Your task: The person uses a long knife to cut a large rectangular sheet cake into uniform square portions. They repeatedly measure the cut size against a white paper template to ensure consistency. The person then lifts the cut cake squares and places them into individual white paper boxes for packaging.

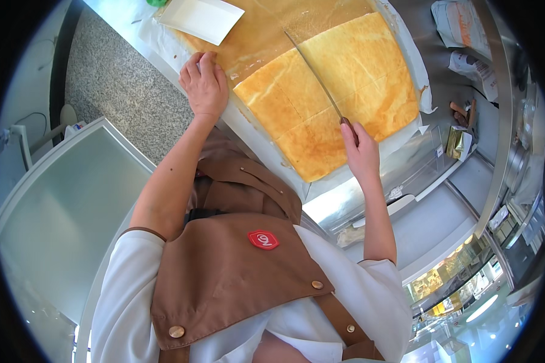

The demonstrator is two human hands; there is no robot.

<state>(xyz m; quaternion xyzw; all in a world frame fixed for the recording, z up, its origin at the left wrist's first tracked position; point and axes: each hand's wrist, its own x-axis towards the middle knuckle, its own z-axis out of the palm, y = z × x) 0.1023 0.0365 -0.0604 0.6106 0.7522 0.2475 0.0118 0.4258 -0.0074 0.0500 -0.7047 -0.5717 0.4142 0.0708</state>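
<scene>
My right hand (363,149) grips the brown handle of a long, thin-bladed knife (317,77). Its blade lies along a dividing line across a golden sheet cake (372,68), with the tip past the cake's far edge. Fainter straight lines also mark the cake's top. Under and around it is baking paper (254,122), browned and dotted with crumbs beyond the cake. My left hand (204,86) rests on the paper at the counter's left edge, fingers loosely curled, with nothing visible in it. Just beyond those fingers sits a white rectangular paper tray (202,19).
Something green (156,2) shows at the top edge. Along the right are plastic packages (461,22) and a gold packet (456,143). A frosted panel with a white frame (72,195) stands at the left, near a speckled floor (118,81).
</scene>
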